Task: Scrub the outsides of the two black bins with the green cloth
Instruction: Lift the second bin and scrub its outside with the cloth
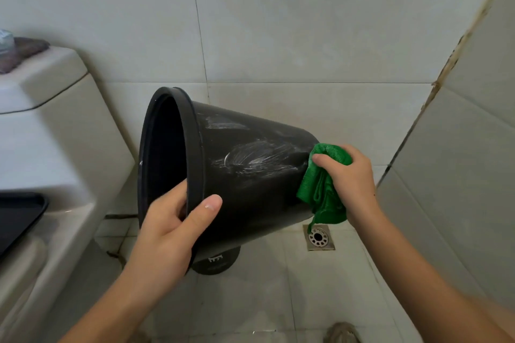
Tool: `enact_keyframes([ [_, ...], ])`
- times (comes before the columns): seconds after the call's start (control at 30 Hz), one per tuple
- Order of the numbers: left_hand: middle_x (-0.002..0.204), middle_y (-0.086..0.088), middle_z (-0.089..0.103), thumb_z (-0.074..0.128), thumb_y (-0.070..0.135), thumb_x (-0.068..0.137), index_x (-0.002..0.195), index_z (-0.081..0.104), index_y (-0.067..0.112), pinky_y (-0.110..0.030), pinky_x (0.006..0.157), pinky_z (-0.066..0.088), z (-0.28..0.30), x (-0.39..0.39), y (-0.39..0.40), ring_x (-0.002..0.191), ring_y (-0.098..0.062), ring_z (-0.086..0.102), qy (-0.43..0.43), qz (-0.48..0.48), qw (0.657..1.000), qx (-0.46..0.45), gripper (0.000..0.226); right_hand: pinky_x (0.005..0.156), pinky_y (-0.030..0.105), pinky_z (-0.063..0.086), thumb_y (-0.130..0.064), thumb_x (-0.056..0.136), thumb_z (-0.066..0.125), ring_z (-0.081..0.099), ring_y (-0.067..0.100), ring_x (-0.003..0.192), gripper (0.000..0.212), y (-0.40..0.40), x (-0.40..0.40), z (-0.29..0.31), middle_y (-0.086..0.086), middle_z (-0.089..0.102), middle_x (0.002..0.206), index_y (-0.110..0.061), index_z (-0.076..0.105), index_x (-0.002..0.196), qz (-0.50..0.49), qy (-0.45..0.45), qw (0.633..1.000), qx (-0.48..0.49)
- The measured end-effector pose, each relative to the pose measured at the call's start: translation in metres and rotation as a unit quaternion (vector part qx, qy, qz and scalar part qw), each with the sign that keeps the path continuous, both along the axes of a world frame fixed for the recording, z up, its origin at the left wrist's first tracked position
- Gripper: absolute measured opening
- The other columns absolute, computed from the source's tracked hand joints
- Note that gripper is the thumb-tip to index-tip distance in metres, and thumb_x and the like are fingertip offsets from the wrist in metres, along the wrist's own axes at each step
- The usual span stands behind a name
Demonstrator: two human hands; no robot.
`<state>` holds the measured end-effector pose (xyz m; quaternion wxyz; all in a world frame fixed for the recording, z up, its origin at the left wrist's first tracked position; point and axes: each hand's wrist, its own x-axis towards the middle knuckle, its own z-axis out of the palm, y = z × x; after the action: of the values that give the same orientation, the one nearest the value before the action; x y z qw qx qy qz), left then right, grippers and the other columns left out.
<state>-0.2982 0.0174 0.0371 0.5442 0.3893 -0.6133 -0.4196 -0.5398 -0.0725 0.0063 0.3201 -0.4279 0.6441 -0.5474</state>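
Gripping the rim of a black bin point(250, 175), the left hand point(170, 231) holds it tipped on its side in the air, mouth turned toward the left and base toward the right; the thumb lies across the outer wall just below the rim band while the fingers curl inside the opening. At the base end, the right hand point(348, 175) is closed around a bunched green cloth point(323, 186), pressing it against the bin's lower edge, with a loose tail of the cloth hanging down toward a square metal floor drain point(318, 237). White soapy streaks mark the bin's upper side between the rim and the cloth. Under the held bin, a second black bin point(216, 263) shows only as a dark rounded part on the tiled floor point(278, 287); it carries a small white mark (too small and blurred to read, so no brand can be told). A white toilet point(55, 147) stands at the left, its cistern lid bearing a brownish object and a pale container at the edge of view, and a dark flat tray-like thing point(16, 217) rests lower down. Pale wall tiles point(278, 22) fill the background, and the toe of a shoe point(341, 333) shows at the bottom edge.
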Motion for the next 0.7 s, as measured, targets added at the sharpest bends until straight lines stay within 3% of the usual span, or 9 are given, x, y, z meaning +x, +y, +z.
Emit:
enact_keyframes([
  [0.13, 0.102, 0.013, 0.076, 0.059, 0.021, 0.085, 0.101, 0.074, 0.044, -0.016, 0.08, 0.053, 0.004, 0.006, -0.009, 0.098, -0.005, 0.07, -0.015, 0.012, 1.0, -0.018, 0.032, 0.072, 0.038, 0.057, -0.021, 0.078, 0.077, 0.068, 0.023, 0.082, 0.013, -0.001, 0.0, -0.002, 0.0, 0.068, 0.081, -0.023, 0.065, 0.083, -0.021, -0.069, 0.997, -0.016],
  [0.23, 0.116, 0.014, 0.072, 0.051, 0.013, 0.089, 0.121, 0.064, 0.031, -0.013, 0.088, 0.048, 0.002, 0.007, -0.017, 0.112, -0.005, 0.065, -0.031, 0.016, 0.999, -0.038, 0.04, 0.078, 0.046, 0.059, -0.025, 0.074, 0.078, 0.068, 0.024, 0.082, 0.015, -0.001, 0.002, -0.005, 0.001, 0.069, 0.082, -0.024, 0.066, 0.083, -0.038, -0.072, 0.997, -0.014],
  [0.3, 0.116, 0.011, 0.072, 0.051, 0.01, 0.087, 0.123, 0.063, 0.024, -0.014, 0.087, 0.049, 0.003, 0.009, -0.02, 0.111, -0.007, 0.066, -0.031, 0.007, 0.999, -0.034, 0.04, 0.079, 0.049, 0.059, -0.025, 0.073, 0.078, 0.069, 0.025, 0.082, 0.015, 0.001, 0.002, -0.005, 0.002, 0.07, 0.083, -0.023, 0.067, 0.083, -0.045, -0.08, 0.996, -0.012],
  [0.37, 0.111, 0.003, 0.074, 0.056, 0.006, 0.08, 0.117, 0.067, 0.021, -0.018, 0.083, 0.053, 0.01, 0.016, -0.022, 0.105, -0.012, 0.069, -0.004, -0.014, 1.0, -0.009, 0.041, 0.079, 0.049, 0.059, -0.022, 0.076, 0.077, 0.069, 0.026, 0.082, 0.013, 0.004, 0.003, -0.005, 0.003, 0.069, 0.082, -0.023, 0.066, 0.082, -0.046, -0.094, 0.995, -0.009],
  [0.43, 0.104, -0.004, 0.075, 0.059, -0.003, 0.066, 0.108, 0.068, 0.017, -0.025, 0.074, 0.058, 0.021, 0.027, -0.026, 0.096, -0.019, 0.072, 0.05, -0.051, 0.995, 0.073, 0.048, 0.077, 0.047, 0.059, -0.019, 0.078, 0.076, 0.069, 0.028, 0.082, 0.011, 0.008, 0.005, -0.008, 0.005, 0.068, 0.082, -0.022, 0.066, 0.082, -0.05, -0.116, 0.992, -0.012],
  [0.53, 0.089, -0.007, 0.075, 0.051, -0.011, 0.046, 0.091, 0.07, 0.018, -0.032, 0.061, 0.054, 0.028, 0.033, -0.032, 0.084, -0.025, 0.07, -0.006, -0.005, 0.991, 0.131, 0.057, 0.071, 0.042, 0.058, -0.02, 0.078, 0.076, 0.067, 0.026, 0.079, 0.011, 0.014, 0.016, -0.018, 0.004, 0.067, 0.079, -0.022, 0.066, 0.08, -0.066, -0.114, 0.991, -0.038],
  [0.6, 0.075, -0.004, 0.072, 0.051, -0.01, 0.055, 0.081, 0.07, 0.018, -0.035, 0.064, 0.053, 0.024, 0.028, -0.035, 0.078, -0.029, 0.067, -0.033, 0.095, 0.984, 0.145, 0.043, 0.067, 0.036, 0.054, -0.02, 0.078, 0.077, 0.065, 0.022, 0.076, 0.012, 0.016, 0.024, -0.024, 0.002, 0.066, 0.079, -0.022, 0.065, 0.082, -0.07, -0.103, 0.991, -0.055],
  [0.7, 0.09, 0.002, 0.078, 0.057, 0.017, 0.093, 0.093, 0.074, 0.024, -0.048, 0.089, 0.055, 0.02, 0.02, -0.039, 0.092, -0.026, 0.073, 0.016, 0.158, 0.97, 0.183, 0.018, 0.066, 0.033, 0.05, -0.02, 0.078, 0.077, 0.064, 0.022, 0.075, 0.013, 0.016, 0.026, -0.028, 0.003, 0.066, 0.082, -0.021, 0.066, 0.085, -0.076, -0.104, 0.99, -0.058],
])
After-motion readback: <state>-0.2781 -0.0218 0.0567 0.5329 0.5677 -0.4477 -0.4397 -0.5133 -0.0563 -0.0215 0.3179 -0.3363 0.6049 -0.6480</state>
